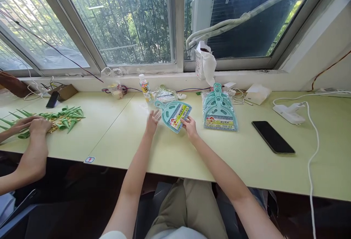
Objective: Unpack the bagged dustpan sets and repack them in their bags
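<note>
A mint-green mini dustpan (168, 111) with a brush and printed card label is tilted above the table in front of me. My right hand (189, 126) grips its lower right edge, thumb over the label. Left of the dustpan, my left hand (152, 122) is closed on what looks like a clear plastic bag (157, 115), barely visible against the table. To the right lies a stack of similar dustpans (220, 112) in clear wrapping. Behind the held dustpan, another wrapped set (164, 94) rests near the wall.
A drink bottle (146, 88) stands behind my left hand. Rightward lie a black phone (273, 137) and a white power strip (289, 114) with a cable. At far left, a co-worker's hands (38, 125) touch green cone-shaped pieces (70, 118). A tissue box (201, 63) sits on the sill.
</note>
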Motion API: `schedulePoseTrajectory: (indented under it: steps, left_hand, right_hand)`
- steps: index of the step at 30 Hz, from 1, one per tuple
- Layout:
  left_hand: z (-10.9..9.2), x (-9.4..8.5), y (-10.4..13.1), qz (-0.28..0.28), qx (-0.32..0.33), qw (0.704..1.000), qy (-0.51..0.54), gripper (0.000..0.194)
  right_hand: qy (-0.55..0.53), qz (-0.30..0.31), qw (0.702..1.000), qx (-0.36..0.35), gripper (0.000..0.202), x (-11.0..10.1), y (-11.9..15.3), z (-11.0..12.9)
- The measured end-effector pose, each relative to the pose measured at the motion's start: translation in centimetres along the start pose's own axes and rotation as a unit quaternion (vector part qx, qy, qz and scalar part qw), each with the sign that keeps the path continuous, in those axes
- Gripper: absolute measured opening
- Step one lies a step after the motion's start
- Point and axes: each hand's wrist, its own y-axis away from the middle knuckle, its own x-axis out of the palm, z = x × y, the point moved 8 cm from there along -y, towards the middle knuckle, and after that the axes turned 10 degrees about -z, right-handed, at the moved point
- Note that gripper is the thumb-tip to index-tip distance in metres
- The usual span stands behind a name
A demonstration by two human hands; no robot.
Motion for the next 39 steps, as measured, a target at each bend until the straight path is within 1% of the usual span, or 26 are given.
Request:
schedulePoseTrajectory:
  steps: [1, 2, 3, 6, 9, 11, 16, 22, 24, 27, 28, 30, 32, 36, 39]
  left_hand:
    - [0.4, 1.1, 0.2, 0.059, -0.023, 0.998, 0.024, 0.061]
    - [0.6, 1.9, 0.6, 0.097, -0.035, 0.994, 0.041, 0.06]
    - [0.8, 2.6, 1.1, 0.121, -0.039, 0.991, 0.052, 0.059]
    - [1.3, 4.2, 2.5, 0.162, -0.057, 0.982, 0.072, 0.058]
    - [1.8, 5.2, 3.6, 0.197, -0.08, 0.974, 0.081, 0.064]
    - [1.8, 5.4, 3.8, 0.203, -0.082, 0.972, 0.087, 0.069]
    - [1.8, 4.8, 3.3, 0.173, -0.078, 0.977, 0.096, 0.076]
    - [2.1, 5.0, 3.7, 0.182, -0.069, 0.977, 0.085, 0.07]
    - [2.0, 5.1, 3.7, 0.181, -0.067, 0.977, 0.092, 0.071]
    - [1.7, 5.1, 3.7, 0.166, -0.062, 0.979, 0.105, 0.069]
    - [1.6, 5.1, 3.8, 0.163, -0.058, 0.979, 0.111, 0.067]
    - [1.6, 5.5, 4.0, 0.167, -0.058, 0.977, 0.12, 0.059]
    - [2.0, 6.1, 4.6, 0.189, -0.082, 0.972, 0.116, 0.053]
    - [3.5, 7.3, 5.7, 0.225, -0.157, 0.956, 0.1, 0.045]
    - [3.8, 7.5, 6.0, 0.233, -0.18, 0.95, 0.106, 0.042]
  right_hand:
    - [0.002, 0.002, 1.0, 0.0, 0.034, 0.1, 0.1, 0.0]
    - [0.002, 0.003, 1.0, -0.001, 0.035, 0.2, 0.2, 0.0]
    - [0.001, 0.003, 1.0, -0.003, 0.034, 0.2, 0.3, 0.0]
    - [-0.007, -0.004, 1.0, -0.018, 0.034, 0.2, 0.3, 0.4]
    - [-0.007, -0.033, 0.999, -0.032, 0.034, -0.4, 0.2, 0.8]
    - [0.001, -0.049, 0.998, -0.037, 0.033, -0.7, 0.0, 1.0]
    - [0.054, -0.066, 0.995, -0.05, 0.03, -1.1, -0.3, 1.5]
    - [0.143, -0.065, 0.986, -0.06, 0.029, -1.8, -0.8, 2.8]
    - [0.137, -0.048, 0.988, -0.052, 0.029, -1.8, -1.1, 3.3]
    - [0.091, -0.01, 0.996, -0.016, 0.029, -1.3, -1.2, 3.3]
    - [0.073, -0.005, 0.997, -0.002, 0.028, -1.1, -1.2, 3.0]
    - [0.041, -0.013, 0.999, 0.023, 0.026, -1.0, -1.1, 2.4]
    - [0.016, -0.034, 0.999, 0.026, 0.024, -1.0, -0.9, 1.9]
    - [0.004, -0.067, 0.998, -0.005, 0.028, -1.4, -0.9, 1.6]
    - [0.007, -0.08, 0.996, -0.024, 0.03, -1.7, -1.0, 1.7]
